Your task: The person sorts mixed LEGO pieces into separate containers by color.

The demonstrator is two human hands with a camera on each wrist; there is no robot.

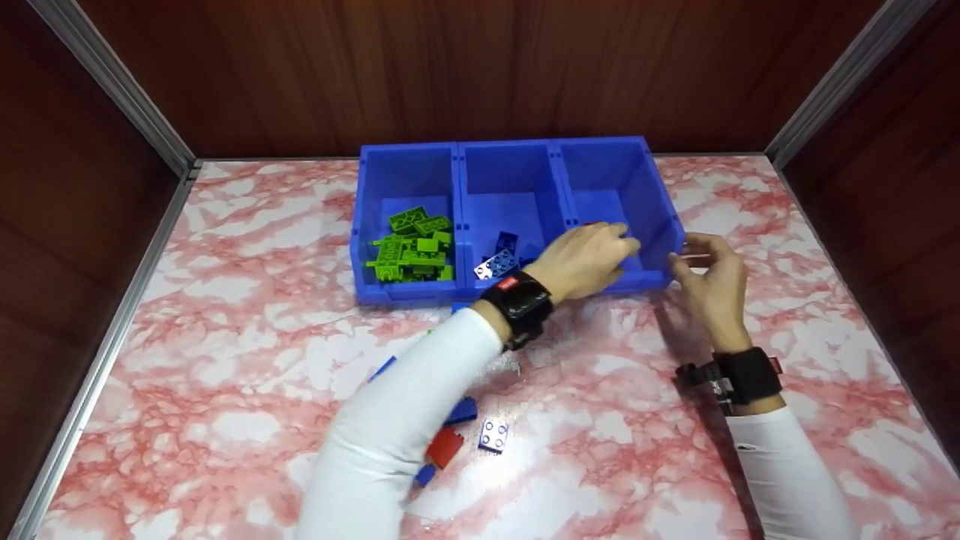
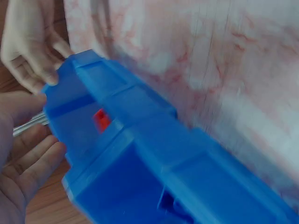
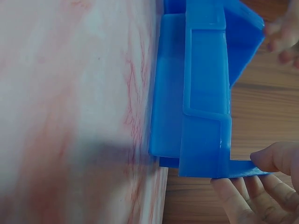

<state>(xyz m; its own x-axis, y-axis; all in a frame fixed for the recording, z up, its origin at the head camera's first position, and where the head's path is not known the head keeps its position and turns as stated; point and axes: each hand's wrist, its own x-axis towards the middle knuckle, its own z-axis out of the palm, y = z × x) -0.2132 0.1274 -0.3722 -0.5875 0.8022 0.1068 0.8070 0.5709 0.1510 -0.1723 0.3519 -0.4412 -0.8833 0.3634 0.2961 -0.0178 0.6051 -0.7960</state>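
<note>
Left sleeve point(image 1: 390, 420): white, long, close-fitting, creased; cuff stops behind the wristband, farther from the fingers.
Left wristband point(image 1: 525, 304): black, broad, glossy-faced, behind the fingers of the left hand point(image 1: 585, 259).
Left label point(image 1: 509, 283): small, red, on the band; print illegible.
Right sleeve point(image 1: 787, 472): white, long; small dark mark near the cuff.
Right wristband point(image 1: 752, 375): black, broad, behind the fingers of the right hand point(image 1: 716, 281).
Right fitting point(image 1: 721, 386): grey and black hardware, thumb side.
Right tag point(image 1: 775, 365): small, red, opposite the thumb side.
</note>
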